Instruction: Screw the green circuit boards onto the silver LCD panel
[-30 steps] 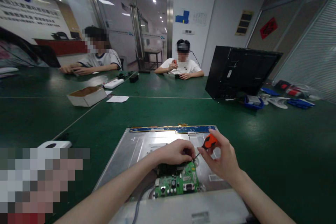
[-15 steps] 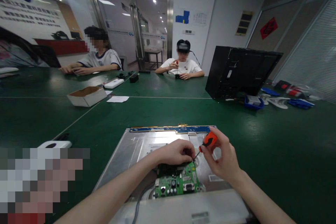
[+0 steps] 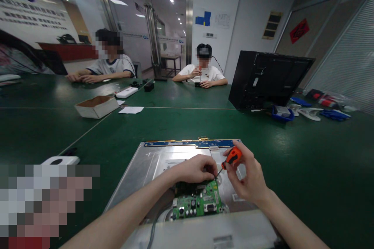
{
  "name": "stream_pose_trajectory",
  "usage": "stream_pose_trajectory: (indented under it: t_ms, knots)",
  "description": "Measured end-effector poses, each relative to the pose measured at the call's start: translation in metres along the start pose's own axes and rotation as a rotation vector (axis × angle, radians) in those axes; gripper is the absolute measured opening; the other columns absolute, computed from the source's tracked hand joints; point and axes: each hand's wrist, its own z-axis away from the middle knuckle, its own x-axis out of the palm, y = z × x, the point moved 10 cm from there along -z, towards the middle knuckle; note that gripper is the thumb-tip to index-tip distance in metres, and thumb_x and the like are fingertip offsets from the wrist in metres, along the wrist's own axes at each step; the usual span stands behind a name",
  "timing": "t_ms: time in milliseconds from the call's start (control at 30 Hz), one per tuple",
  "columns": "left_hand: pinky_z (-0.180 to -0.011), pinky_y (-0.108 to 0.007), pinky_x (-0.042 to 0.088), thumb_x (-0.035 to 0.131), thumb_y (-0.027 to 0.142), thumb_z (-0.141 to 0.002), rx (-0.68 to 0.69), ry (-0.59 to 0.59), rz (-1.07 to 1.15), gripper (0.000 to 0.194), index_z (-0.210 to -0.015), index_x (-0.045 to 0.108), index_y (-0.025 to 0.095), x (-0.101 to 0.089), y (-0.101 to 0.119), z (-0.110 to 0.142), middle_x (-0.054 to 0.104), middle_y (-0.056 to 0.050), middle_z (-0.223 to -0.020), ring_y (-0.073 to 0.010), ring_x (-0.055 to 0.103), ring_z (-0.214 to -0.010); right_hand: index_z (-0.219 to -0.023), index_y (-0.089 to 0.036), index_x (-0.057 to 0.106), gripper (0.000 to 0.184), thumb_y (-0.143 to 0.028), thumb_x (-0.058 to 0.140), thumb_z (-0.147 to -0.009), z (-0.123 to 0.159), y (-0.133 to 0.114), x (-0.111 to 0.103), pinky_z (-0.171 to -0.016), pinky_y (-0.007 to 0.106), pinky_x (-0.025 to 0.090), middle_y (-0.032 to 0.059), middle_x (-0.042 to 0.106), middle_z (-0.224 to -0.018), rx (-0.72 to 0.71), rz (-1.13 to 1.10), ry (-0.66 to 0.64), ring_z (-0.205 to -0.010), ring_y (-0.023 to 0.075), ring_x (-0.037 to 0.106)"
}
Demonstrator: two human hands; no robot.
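A silver metal display panel lies flat on the green table in front of me, with a blue strip board along its far edge. A small green circuit board sits on its near part. My right hand is closed on a small orange-handled screwdriver, whose tip points down-left at the green board's far corner. My left hand rests curled on the far edge of that board, fingertips pinched beside the screwdriver tip. What the left fingers hold, if anything, is hidden.
A black monitor back stands at the right, with blue parts beside it. An open cardboard box, a white device and paper lie at the left. Two other people sit at the far side. A white object lies near left.
My right hand has turned the screwdriver handle slightly in its fingers. My left hand and the boards have stayed put.
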Motion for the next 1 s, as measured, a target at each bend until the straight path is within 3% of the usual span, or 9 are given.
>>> stream_pose_trajectory:
  t_ms: [267,667,1000]
  knots:
    - [-0.073,-0.026,0.047,0.064,0.009,-0.078,0.017,-0.006,0.0,0.015,-0.089,0.069,0.017,0.0011,-0.0005,0.0008,0.068,-0.001,-0.085,-0.017,0.062,-0.08,-0.145,-0.025,0.033,0.061,-0.017,0.059,-0.091,0.0004,-0.0045,-0.0041,-0.042,0.022,0.05,-0.0012,0.064,-0.079,-0.078,0.043,0.085,-0.048,0.011,0.055]
    - [-0.065,-0.022,0.046,0.063,0.006,-0.075,0.018,0.002,0.019,0.013,-0.083,0.066,0.016,0.0019,-0.0001,0.0005,0.064,0.001,-0.077,-0.0142,0.059,-0.071,-0.149,-0.022,0.029,0.064,-0.012,0.052,-0.09,-0.001,-0.003,0.0011,-0.047,0.025,0.054,0.0031,0.068,-0.082,-0.03,-0.01,0.002,-0.056,0.0146,0.064]
    - [-0.067,-0.024,0.045,0.064,0.008,-0.076,-0.003,0.001,0.01,0.012,-0.084,0.067,0.016,0.0004,-0.0003,0.0003,0.065,0.0,-0.079,-0.0156,0.06,-0.074,-0.143,-0.026,0.035,0.056,-0.021,0.059,-0.092,-0.0036,-0.0057,-0.0043,-0.04,0.021,0.048,-0.0036,0.061,-0.074,-0.06,0.064,0.085,-0.045,0.0105,0.055]
